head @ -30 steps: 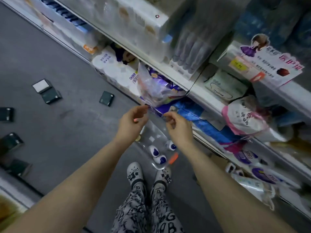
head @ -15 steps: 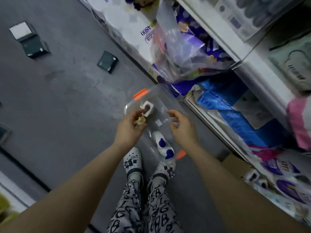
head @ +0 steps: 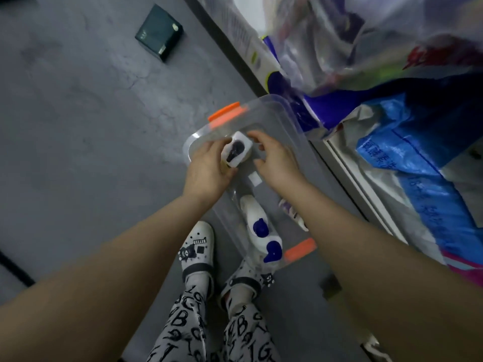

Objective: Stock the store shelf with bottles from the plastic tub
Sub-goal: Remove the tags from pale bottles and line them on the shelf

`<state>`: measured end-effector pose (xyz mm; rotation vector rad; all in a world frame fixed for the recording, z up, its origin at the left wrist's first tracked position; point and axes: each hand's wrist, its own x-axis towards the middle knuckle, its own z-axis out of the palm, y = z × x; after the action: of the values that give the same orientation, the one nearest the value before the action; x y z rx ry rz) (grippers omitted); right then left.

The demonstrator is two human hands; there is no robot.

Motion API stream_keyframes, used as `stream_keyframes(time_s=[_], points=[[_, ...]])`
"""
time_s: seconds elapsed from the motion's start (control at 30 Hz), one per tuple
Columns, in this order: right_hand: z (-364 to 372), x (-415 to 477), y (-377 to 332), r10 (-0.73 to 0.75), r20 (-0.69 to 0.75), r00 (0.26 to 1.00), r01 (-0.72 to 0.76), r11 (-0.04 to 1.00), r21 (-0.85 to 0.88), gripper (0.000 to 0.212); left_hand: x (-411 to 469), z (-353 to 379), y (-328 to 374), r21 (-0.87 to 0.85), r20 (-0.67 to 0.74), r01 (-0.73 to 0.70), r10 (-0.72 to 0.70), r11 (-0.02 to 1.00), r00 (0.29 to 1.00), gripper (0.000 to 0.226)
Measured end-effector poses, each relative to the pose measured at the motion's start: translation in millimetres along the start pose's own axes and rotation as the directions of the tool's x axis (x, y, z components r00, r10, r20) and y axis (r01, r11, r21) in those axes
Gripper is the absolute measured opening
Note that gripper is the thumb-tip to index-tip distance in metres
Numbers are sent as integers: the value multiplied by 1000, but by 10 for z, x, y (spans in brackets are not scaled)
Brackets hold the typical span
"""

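A clear plastic tub (head: 285,118) with orange latches (head: 226,112) stands on the grey floor beside the shelf base. Inside its far end is a white bottle (head: 239,150) with a dark cap. My left hand (head: 209,168) grips this bottle from the left. The fingertips of my right hand (head: 277,160) curl onto its right side. Two more white bottles with blue caps (head: 257,222) (head: 271,249) lie at the tub's near end. Another bottle (head: 291,212) shows partly beside my right forearm.
The store shelf's low tier (head: 347,163) runs along the right, packed with a blue bag (head: 418,152) and clear-wrapped packs (head: 339,35). A dark green box (head: 159,32) lies on the floor at the upper left. My feet in white clogs (head: 198,249) stand just before the tub.
My view has tilted down from the shelf to the tub. Both hands dropped from shelf height into the tub and closed around the dark-capped bottle.
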<state>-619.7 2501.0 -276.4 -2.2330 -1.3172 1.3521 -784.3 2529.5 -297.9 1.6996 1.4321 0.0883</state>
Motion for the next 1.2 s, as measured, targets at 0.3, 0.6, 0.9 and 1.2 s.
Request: stream_keyframes(time_s=[0.3, 0.6, 0.9, 1.2], points=[[273, 523, 314, -123, 134, 983, 136, 986, -95, 75, 222, 335, -329, 181, -20, 18, -15, 983, 1000, 59], [183, 397, 420, -211, 11, 977, 211, 974, -83, 48, 259, 359, -234, 207, -77, -70, 87, 976, 993, 39], [-139, -305, 354, -67, -16, 998, 68, 991, 118, 40, -81, 87, 157, 55, 151, -182, 172, 982, 973, 51], [-790, -970, -63, 24, 34, 999, -33, 959, 283, 42, -491, -428, 760, -203, 268, -56, 111, 977, 957, 58]])
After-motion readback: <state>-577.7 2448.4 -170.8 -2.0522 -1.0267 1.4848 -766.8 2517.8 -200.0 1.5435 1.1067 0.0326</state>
